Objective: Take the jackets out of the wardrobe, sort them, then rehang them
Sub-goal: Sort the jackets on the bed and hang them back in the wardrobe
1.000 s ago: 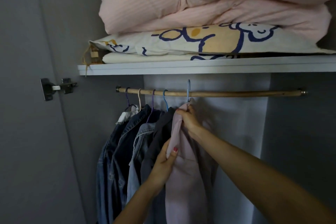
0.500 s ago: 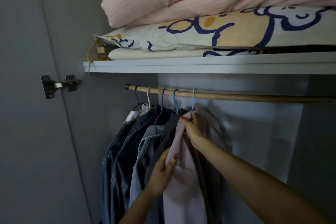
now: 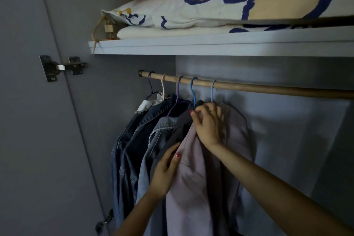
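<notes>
Pink cloth of the outermost jacket [image 3: 193,182] is gripped at the collar by the right hand [image 3: 208,122], just under the pale blue hanger [image 3: 213,90], whose hook is seen over the wooden rail [image 3: 268,88]. The front edge of the same jacket is pinched lower down by the left hand [image 3: 166,170], so both hands are closed on that one garment. It is hung at the right end of a row, touching a dark jacket [image 3: 182,126]; beside that, denim jackets [image 3: 138,140] are hung on further hangers.

For this step to be done well, it is judged that the hanger neck should be taken with the collar, the hook lifted straight up clear of the rail, and the body of the jacket supported from below so it is not dragged off its hanger or snagged on the neighbouring one.

Folded bedding [image 3: 220,7] is stacked on the shelf [image 3: 210,46] above. No brand, label or readable writing can be made out; only a blue and yellow printed pattern is seen on the bedding.
</notes>
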